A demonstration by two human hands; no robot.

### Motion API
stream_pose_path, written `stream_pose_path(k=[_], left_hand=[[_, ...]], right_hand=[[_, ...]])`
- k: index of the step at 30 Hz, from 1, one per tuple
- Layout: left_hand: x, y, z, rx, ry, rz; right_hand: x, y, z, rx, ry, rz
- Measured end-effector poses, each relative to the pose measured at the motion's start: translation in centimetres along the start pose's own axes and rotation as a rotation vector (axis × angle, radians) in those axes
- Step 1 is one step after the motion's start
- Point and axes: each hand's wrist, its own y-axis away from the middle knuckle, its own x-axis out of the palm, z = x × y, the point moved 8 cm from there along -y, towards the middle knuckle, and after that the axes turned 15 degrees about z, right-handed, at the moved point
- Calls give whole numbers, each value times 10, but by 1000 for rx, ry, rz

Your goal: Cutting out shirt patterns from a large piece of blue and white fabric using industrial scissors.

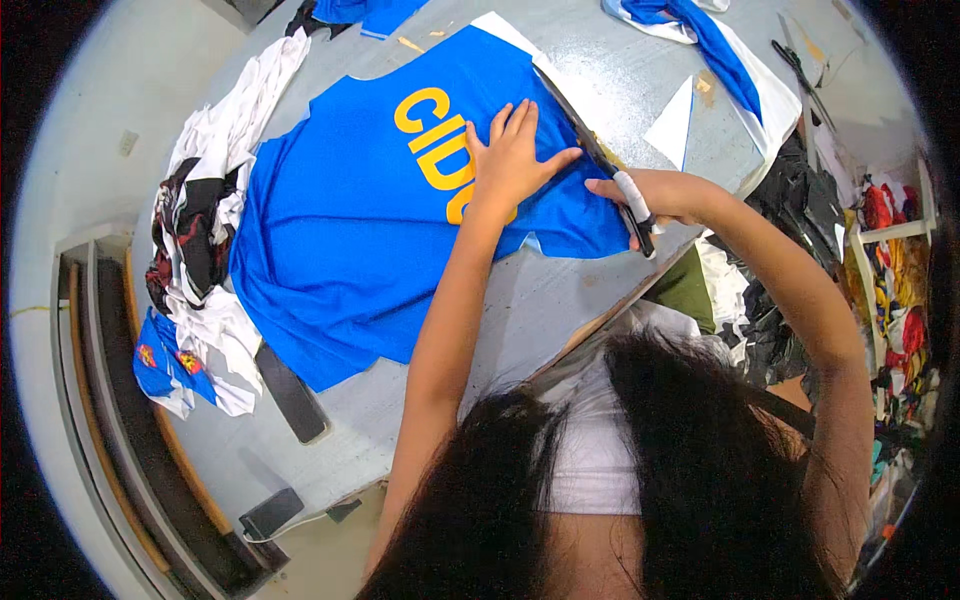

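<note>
A blue cloth jersey piece (330, 215) with yellow lettering lies spread across the grey table. My left hand (513, 160) presses flat on it, fingers spread over the lettering. At the piece's right edge, my right hand (675, 197) grips a pair of large scissors (632, 195) with white wrapping round the handle. Their long dark blades point away from me and lie along the blue edge. How far the blades are apart I cannot tell. White material (508, 32) shows past the blue cloth at the far edge.
White and dark garments (205, 190) are heaped on the left, beside a dark flat block (290, 395). A phone-like black device (270, 513) with a cable lies at the near left corner. Blue-and-white cloth (735, 60) and a white triangular scrap (672, 125) lie far right. Shelves (895, 232) hold coloured fabric.
</note>
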Motion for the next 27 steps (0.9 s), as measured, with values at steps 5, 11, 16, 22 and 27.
stream_pose_path(k=[5, 11, 16, 22, 27], left_hand=[[-9, -1, 14, 45, 80, -64], [-9, 4, 16, 7, -62, -55], [-10, 5, 16, -30, -88, -50], [-7, 5, 17, -53, -84, -11], [-8, 7, 17, -66, -99, -24]], right_hand=[[-4, -9, 10, -6, -26, 6], [-8, -18, 17, -19, 4, -8], [-4, -19, 17, -63, -29, -86], [-3, -29, 15, -136, -114, -151], [-1, -29, 17, -197, -127, -200]])
